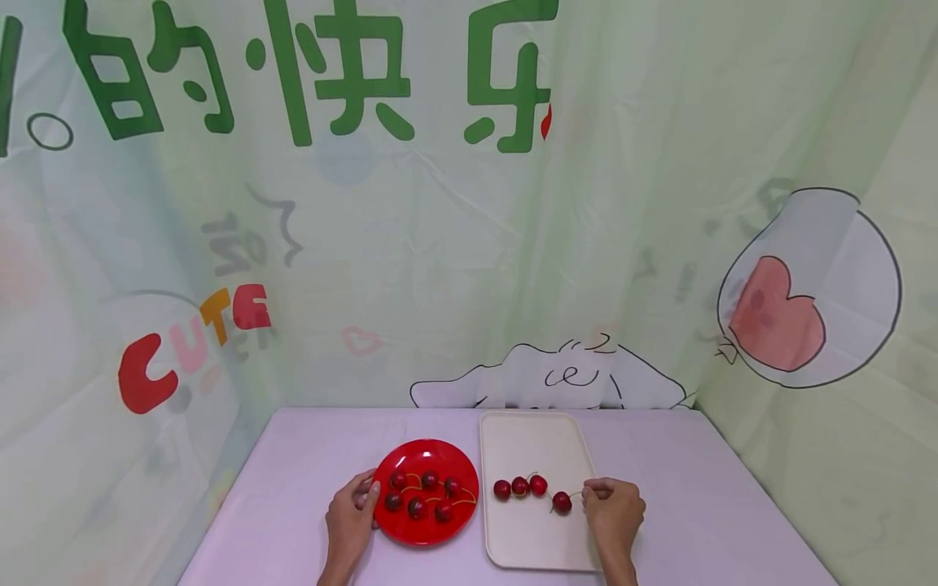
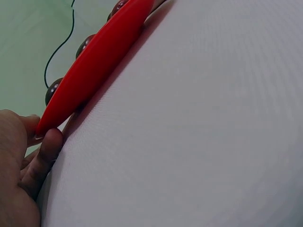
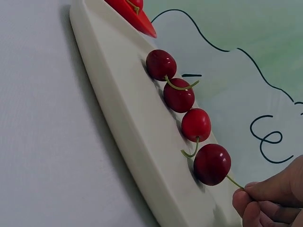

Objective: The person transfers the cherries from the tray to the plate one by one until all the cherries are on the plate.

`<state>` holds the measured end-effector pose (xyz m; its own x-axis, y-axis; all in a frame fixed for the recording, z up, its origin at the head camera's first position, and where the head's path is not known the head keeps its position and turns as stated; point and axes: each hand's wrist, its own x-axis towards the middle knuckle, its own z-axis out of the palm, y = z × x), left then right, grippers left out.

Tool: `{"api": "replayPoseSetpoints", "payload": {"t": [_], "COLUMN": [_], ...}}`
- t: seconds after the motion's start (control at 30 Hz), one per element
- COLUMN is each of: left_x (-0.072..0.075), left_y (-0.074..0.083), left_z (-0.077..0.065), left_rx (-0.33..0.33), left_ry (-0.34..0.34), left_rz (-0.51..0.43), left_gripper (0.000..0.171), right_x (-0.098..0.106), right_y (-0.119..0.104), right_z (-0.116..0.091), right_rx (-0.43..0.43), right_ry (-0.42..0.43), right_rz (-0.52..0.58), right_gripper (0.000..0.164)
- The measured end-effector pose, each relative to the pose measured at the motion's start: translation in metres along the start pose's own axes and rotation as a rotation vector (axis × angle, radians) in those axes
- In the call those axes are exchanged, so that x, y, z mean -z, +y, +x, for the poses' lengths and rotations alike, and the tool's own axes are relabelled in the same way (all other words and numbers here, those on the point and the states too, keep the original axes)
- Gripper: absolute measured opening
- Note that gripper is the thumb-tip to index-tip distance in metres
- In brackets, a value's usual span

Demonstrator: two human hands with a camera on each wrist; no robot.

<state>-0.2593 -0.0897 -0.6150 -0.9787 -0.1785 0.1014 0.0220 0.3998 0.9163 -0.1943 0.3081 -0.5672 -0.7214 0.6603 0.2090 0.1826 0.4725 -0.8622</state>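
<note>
- The grip of the right hand (image 1: 615, 509) pinches the stem (image 3: 234, 181) of one cherry (image 1: 562, 503), within the cream tray's (image 1: 538, 549) outline; contact beneath is unclear.
- The left hand (image 1: 350, 522) pinches the red plate's (image 1: 426, 540) rim; best hold it level.
- Lift gently, clear of three neighbouring cherries (image 1: 520, 487).

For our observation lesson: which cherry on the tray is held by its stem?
The rightmost cherry in the head view: the right hand pinches its stem; no hand touches the other three.
</note>
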Motion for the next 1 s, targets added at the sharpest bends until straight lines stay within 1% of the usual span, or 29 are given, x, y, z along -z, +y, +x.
{"api": "replayPoseSetpoints", "payload": {"t": [0.23, 0.5, 0.63, 0.8, 1.0], "left_x": [-0.001, -0.001, -0.001, -0.001, -0.001], "left_y": [-0.001, -0.003, -0.003, -0.004, -0.003], "left_z": [0.000, 0.000, 0.001, 0.001, 0.002], "left_rx": [0.001, -0.006, -0.006, 0.001, 0.000], "left_ry": [0.002, 0.002, 0.001, 0.002, 0.003], "left_rz": [-0.001, 0.000, 0.000, -0.001, 0.000], "left_gripper": [0.036, 0.036, 0.036, 0.036, 0.037], "right_x": [0.002, 0.003, 0.005, 0.005, 0.006], "right_y": [-0.005, -0.009, -0.013, -0.012, -0.013], "right_z": [-0.001, -0.002, -0.003, -0.003, -0.002], "right_rx": [-0.030, -0.044, -0.063, -0.088, -0.111], "right_ry": [0.000, -0.010, -0.009, 0.005, -0.012], "right_rz": [0.010, 0.038, 0.062, 0.090, 0.150], "right_gripper": [0.007, 0.009, 0.010, 0.013, 0.014]}}
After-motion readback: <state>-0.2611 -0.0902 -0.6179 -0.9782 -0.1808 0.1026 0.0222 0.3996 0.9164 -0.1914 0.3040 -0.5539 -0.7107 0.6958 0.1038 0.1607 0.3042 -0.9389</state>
